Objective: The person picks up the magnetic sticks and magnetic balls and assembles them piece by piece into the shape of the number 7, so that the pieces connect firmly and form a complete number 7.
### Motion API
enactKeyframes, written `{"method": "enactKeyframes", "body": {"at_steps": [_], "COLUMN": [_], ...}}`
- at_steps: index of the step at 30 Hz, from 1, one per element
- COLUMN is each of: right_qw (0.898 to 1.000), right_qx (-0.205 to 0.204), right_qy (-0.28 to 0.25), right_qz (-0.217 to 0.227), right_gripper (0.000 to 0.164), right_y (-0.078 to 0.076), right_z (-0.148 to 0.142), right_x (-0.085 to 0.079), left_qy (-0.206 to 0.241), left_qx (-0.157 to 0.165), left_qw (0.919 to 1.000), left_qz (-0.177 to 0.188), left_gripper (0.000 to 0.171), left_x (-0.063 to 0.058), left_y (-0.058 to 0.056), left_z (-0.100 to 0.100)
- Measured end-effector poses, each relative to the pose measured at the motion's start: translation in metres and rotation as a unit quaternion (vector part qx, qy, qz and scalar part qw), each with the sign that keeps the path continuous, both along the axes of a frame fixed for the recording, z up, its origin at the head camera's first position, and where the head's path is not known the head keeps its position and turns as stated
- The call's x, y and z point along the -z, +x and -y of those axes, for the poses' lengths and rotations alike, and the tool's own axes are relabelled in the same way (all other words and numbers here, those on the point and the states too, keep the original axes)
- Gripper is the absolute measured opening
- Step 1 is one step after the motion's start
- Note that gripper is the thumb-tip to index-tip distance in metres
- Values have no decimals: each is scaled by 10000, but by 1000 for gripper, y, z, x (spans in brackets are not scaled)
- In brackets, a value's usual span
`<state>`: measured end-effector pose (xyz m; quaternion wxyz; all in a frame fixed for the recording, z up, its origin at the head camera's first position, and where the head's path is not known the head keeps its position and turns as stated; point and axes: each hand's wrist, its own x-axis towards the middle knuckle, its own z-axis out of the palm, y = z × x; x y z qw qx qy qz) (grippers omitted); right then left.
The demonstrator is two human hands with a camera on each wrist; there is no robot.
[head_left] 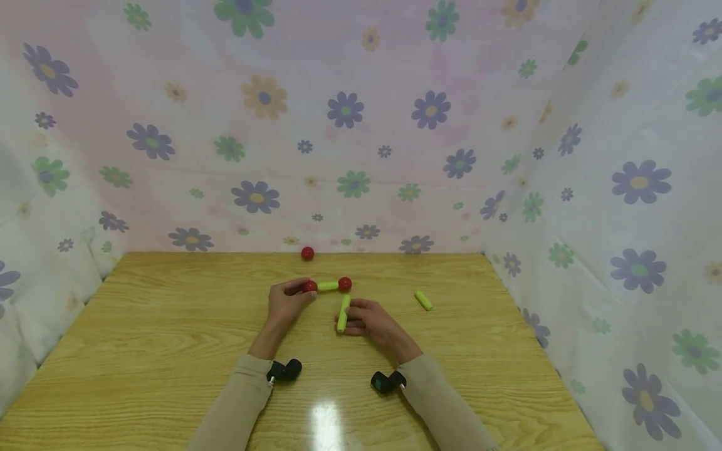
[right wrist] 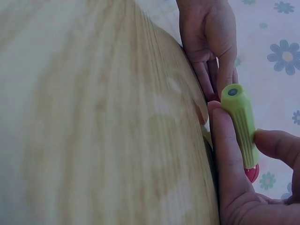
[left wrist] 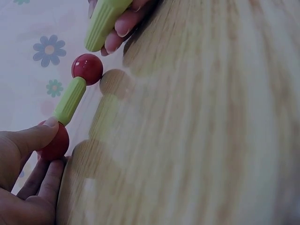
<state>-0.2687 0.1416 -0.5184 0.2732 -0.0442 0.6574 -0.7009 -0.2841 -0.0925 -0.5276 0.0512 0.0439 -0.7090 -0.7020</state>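
Observation:
My left hand (head_left: 289, 305) pinches a red ball (left wrist: 55, 143) between thumb and fingers, low over the table. From that ball runs a yellow-green ribbed stick (left wrist: 70, 101), with a second red ball (left wrist: 87, 69) at its other end. My right hand (head_left: 375, 322) holds another yellow-green stick (right wrist: 240, 126) between thumb and fingers. One end of this stick shows a small dark round inset. Its far end is close to the second ball; whether they touch, I cannot tell.
A loose red ball (head_left: 307, 254) lies at the table's back edge. To the right of my right hand lies a third yellow-green stick (head_left: 423, 300). Flower-patterned cloth (head_left: 304, 207) hangs behind the wooden table (head_left: 152, 332) and along its sides.

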Motion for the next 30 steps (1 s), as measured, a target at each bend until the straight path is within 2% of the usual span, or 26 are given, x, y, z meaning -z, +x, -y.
{"method": "enactKeyframes", "body": {"at_steps": [12,19,30], "right_qw": [9992,9985,9986], "right_qx": [291,336,315], "right_qy": [-11,-64,-103], "right_qz": [284,422,405], "right_gripper": [53,53,50], "right_y": [-12,-14,-14], "right_z": [4,5,3], "right_x": [1,-1,0], "left_qy": [-92,-133,-147], "left_qx": [-13,-6,-4], "left_qw": [9999,9998,9998], "left_qz": [134,144,155], "left_gripper": [42,42,42], "left_x": [2,-1,-2], "left_y": [-1,-1,1], "left_z": [1,0,-2]}}
